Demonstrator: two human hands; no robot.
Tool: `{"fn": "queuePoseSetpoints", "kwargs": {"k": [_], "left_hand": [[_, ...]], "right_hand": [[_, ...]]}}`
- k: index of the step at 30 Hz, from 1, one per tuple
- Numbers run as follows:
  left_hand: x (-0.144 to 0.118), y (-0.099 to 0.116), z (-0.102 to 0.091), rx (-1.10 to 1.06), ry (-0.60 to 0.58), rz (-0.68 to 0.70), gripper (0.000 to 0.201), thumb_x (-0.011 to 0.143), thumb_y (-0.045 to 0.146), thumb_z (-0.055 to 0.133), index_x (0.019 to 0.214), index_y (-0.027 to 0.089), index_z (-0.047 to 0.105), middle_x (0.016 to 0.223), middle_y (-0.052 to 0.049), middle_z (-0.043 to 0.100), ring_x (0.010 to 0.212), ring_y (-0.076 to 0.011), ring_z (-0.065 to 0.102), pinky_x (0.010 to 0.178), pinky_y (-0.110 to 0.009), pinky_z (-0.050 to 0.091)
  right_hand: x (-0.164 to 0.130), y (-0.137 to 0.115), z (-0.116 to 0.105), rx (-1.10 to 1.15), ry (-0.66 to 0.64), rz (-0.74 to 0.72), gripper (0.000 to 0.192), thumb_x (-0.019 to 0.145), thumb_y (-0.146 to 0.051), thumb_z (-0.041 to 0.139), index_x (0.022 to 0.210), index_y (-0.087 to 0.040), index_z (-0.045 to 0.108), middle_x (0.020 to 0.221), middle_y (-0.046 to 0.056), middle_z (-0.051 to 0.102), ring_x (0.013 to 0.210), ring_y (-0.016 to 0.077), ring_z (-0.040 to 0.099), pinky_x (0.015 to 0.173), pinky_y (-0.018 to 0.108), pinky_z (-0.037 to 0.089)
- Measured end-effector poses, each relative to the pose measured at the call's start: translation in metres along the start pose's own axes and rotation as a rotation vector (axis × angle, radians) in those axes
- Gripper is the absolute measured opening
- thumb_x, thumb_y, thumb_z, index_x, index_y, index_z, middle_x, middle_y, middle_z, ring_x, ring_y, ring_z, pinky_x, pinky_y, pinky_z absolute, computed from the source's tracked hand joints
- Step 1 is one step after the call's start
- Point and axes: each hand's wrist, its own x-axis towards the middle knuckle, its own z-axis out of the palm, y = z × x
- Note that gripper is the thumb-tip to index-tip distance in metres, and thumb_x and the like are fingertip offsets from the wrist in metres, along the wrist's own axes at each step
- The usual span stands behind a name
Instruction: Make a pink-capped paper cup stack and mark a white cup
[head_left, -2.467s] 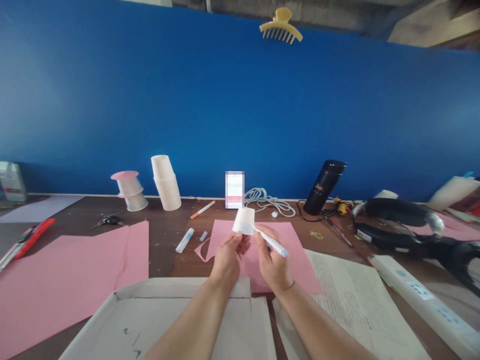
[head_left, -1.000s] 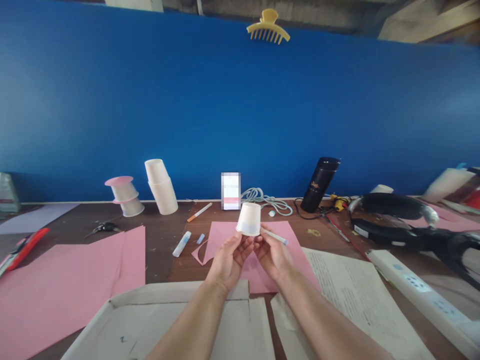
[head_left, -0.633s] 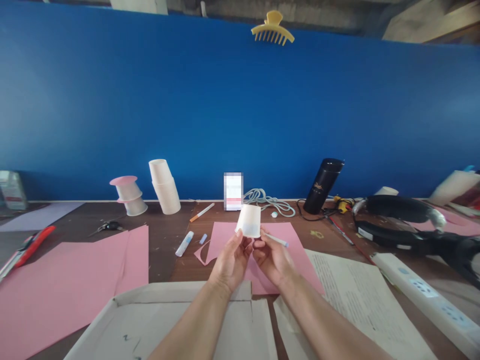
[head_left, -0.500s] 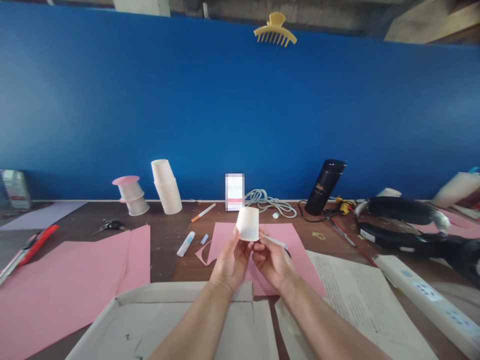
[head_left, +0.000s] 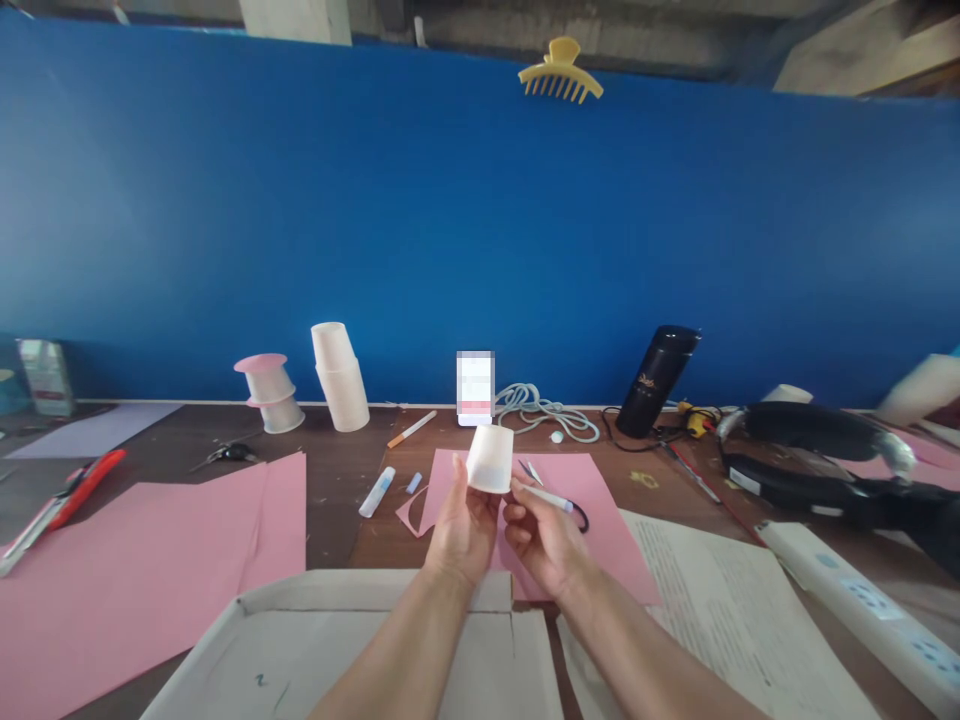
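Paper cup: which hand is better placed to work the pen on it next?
Right, probably. The right hand already grips the pen, its tip against the paper cup. The left hand holds the cup upside down by its rim, so it is taken up steadying it.

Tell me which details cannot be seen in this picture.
Head view only:
- Cup mouth: faces down, hidden by the left hand.
- Pen tip: behind the cup's rim.
- Phone screen: blurred.
- Printed sheet: text too small to read.
- Power strip: cut off by the right edge.
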Motion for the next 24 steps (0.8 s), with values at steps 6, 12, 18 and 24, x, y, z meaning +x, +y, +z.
{"fn": "queuePoseSetpoints", "kwargs": {"k": [6,12,18,24], "left_hand": [[-0.002,0.000,0.003,0.031,-0.006,-0.082,0.058,0.076,0.063,0.052,0.096,0.010,0.064,0.076,-0.011,0.067,0.071,-0.0225,0.062,0.062,-0.032,0.050],[0.001,0.003,-0.002,-0.015,0.034,-0.078,0.053,0.078,0.062,0.049,0.087,0.012,0.063,0.071,-0.008,0.064,0.070,-0.0218,0.061,0.065,-0.033,0.049],[0.005,0.004,-0.006,-0.029,0.122,-0.017,0.044,0.085,0.054,0.045,0.090,0.015,0.065,0.077,-0.006,0.066,0.070,-0.0184,0.061,0.069,-0.031,0.049],[0.011,-0.003,-0.013,0.023,0.155,0.086,0.041,0.084,0.050,0.050,0.108,0.020,0.064,0.113,-0.006,0.065,0.098,-0.0153,0.060,0.086,-0.024,0.045]], "right_hand": [[-0.004,0.004,0.004,-0.086,0.026,0.021,0.033,0.065,-0.018,0.077,0.091,-0.019,0.057,0.070,-0.003,0.057,0.048,0.0022,0.047,0.035,0.009,0.027],[-0.004,0.008,0.004,-0.224,0.086,-0.042,0.035,0.064,-0.024,0.077,0.092,-0.020,0.058,0.067,-0.004,0.060,0.049,0.0038,0.048,0.037,0.012,0.030],[0.000,0.003,-0.002,-0.626,0.223,-0.250,0.031,0.073,-0.038,0.065,0.098,-0.021,0.058,0.068,-0.002,0.065,0.048,0.0091,0.053,0.038,0.018,0.036],[-0.016,-0.016,0.010,-0.783,0.256,-0.581,0.037,0.086,-0.043,0.052,0.117,-0.024,0.055,0.060,-0.005,0.052,0.050,0.0092,0.045,0.047,0.021,0.040]]}}
